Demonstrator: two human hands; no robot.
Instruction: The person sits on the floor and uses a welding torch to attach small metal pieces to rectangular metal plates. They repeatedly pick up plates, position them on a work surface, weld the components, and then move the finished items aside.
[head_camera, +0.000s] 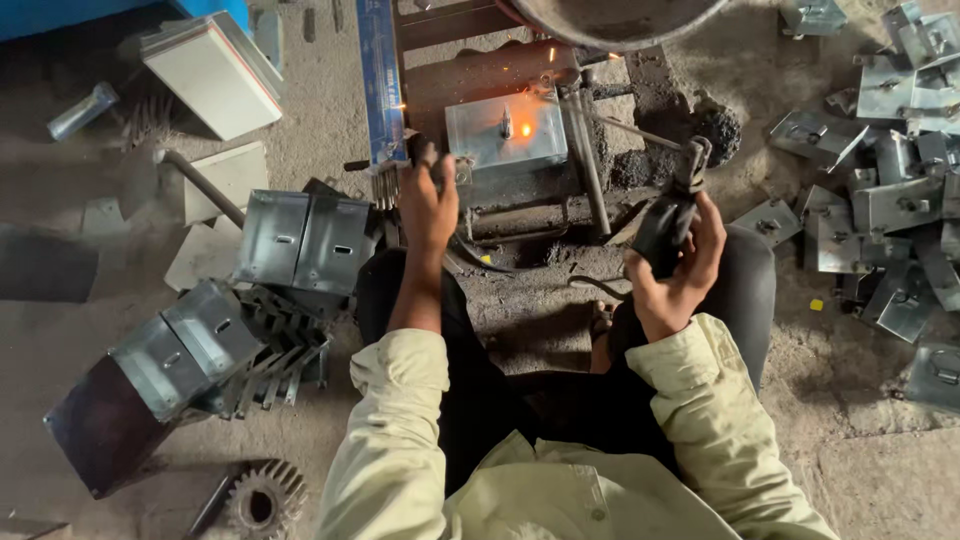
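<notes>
A square grey metal plate (505, 135) lies on a dark workbench (480, 75) in front of me, with an orange glowing spot and sparks on its top. My right hand (672, 268) is shut on a black electrode holder (662, 228), whose thin rod (625, 128) reaches toward the plate. My left hand (428, 205) rests at the plate's left edge, fingers curled around a small dark part near a blue box of rods (380, 80). I sit on the ground with my knees on either side.
Folded grey metal boxes (300, 240) and a stack of them (190, 350) lie to my left. Several flat metal plates (900, 180) are scattered at the right. A rusty gear (265, 500) sits at the bottom left. A round metal pan (610, 20) stands beyond the bench.
</notes>
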